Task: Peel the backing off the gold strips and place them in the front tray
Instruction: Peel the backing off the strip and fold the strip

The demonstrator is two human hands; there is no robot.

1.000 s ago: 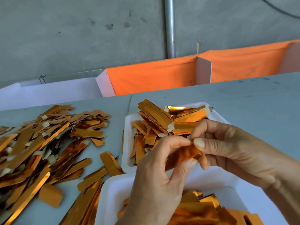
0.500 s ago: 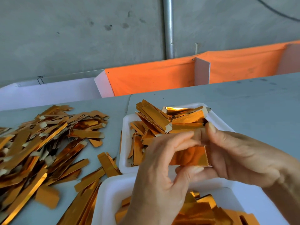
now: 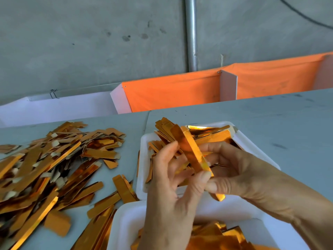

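Bench (image 3: 270, 127): grey surface carrying the loose pile and both white trays.
Loose pile (image 3: 54, 159): a broad heap of gold strips on the bench's left, many showing pale tabs at their ends; judged to be the unpeeled stock, so most of the task remains.
Near tray (image 3: 126, 222): white tray closest to the person, holding crumpled gold foil pieces, partly hidden by the hands; which tray counts as the "front" one cannot be settled from this view.
Far tray (image 3: 144, 177): white tray just beyond the near one, heaped with straight gold strips; some output is already sorted here.
Progress: judged early to midway; two trays are partly filled, the pile is still large, and one strip is in work.
Right hand (image 3: 239, 174): fingers curled, thumb and fingers pinching the lower end of the held strip, above the gap between the trays.
Left hand (image 3: 173, 192): raised, palm toward the strip, thumb pressing against it near the right thumb, fingers half spread and bent behind it.
Held strip (image 3: 192, 150): one gold strip standing tilted between both hands, upper end free over the far tray; whether its backing is separating cannot be told.
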